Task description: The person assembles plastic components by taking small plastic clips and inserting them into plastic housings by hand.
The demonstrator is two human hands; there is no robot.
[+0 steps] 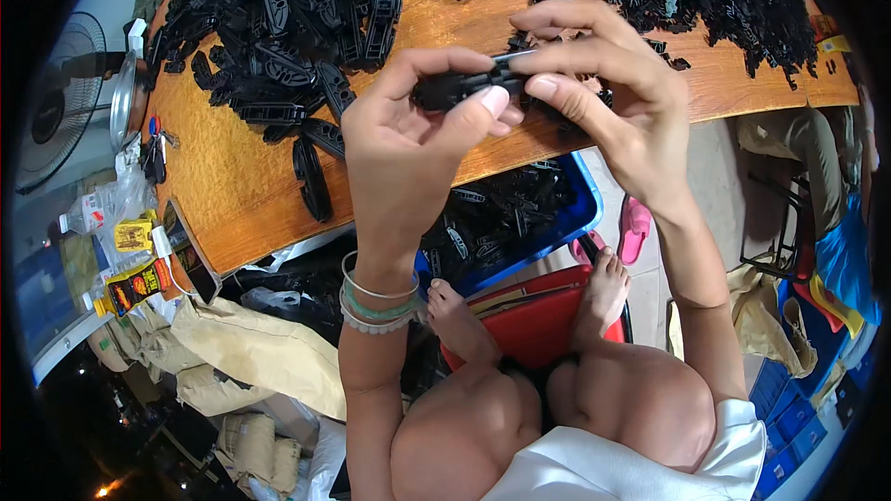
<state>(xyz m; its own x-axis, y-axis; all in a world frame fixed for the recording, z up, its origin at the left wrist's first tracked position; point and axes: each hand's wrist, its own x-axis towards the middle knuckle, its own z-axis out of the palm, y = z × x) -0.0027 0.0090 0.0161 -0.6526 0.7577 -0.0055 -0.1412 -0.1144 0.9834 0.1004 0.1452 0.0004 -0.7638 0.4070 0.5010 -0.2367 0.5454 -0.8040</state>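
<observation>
Above the near edge of the wooden table, both hands come together on a dark, elongated black plastic part (444, 91). My left hand (399, 134) grips its left end, with the thumb in front and the fingers curled behind. My right hand (640, 83) pinches the part's right end between thumb and index finger, while its other fingers are bent above. What lies between those right fingertips is partly hidden. A single black oval part (311, 179) rests on the table left of my left hand. Behind it spreads a heap of similar black parts (278, 9).
Small black pieces (724, 0) cover the table's far right. Below the table edge, a blue bin (587, 195) contains more black parts. A red stool or box (529, 320) stands between my feet. Bottles and packets (135, 283) sit at left near a fan (60, 102). Pink slippers (635, 232) lie on the floor.
</observation>
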